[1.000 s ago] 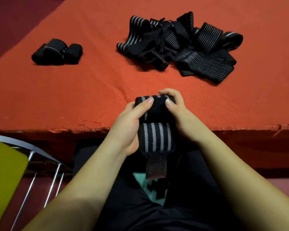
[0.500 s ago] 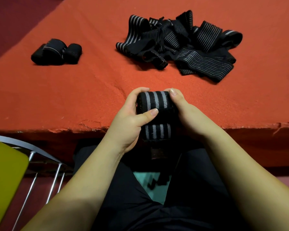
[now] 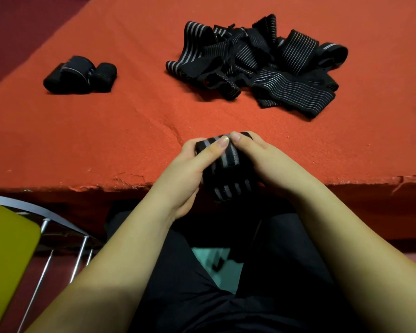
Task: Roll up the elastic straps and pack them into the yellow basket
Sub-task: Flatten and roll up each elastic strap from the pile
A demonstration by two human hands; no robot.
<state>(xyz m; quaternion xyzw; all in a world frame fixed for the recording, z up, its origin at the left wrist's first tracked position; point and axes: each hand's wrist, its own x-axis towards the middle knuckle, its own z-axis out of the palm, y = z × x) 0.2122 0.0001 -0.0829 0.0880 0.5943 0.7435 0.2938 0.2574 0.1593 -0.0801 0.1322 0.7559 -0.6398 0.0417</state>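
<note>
Soft, light, springy black grey-striped elastic strap roll (image 3: 227, 164): left hand (image 3: 180, 174) and right hand (image 3: 269, 164) fingers curl round it, thumbs pinching on top; I'd grip across the wraps or it'll likely unwind.

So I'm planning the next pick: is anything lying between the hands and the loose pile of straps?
Nothing visible does. Only bare red tabletop separates the hands from the loose pile of straps. Both hands, left and right, grip the striped roll.

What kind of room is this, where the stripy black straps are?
Hard to say for sure; it looks like a simple packing or sorting workspace. A table covered in worn orange-red felt holds a loose strap pile and finished rolls, with a metal-legged chair beside the seated person.
</note>
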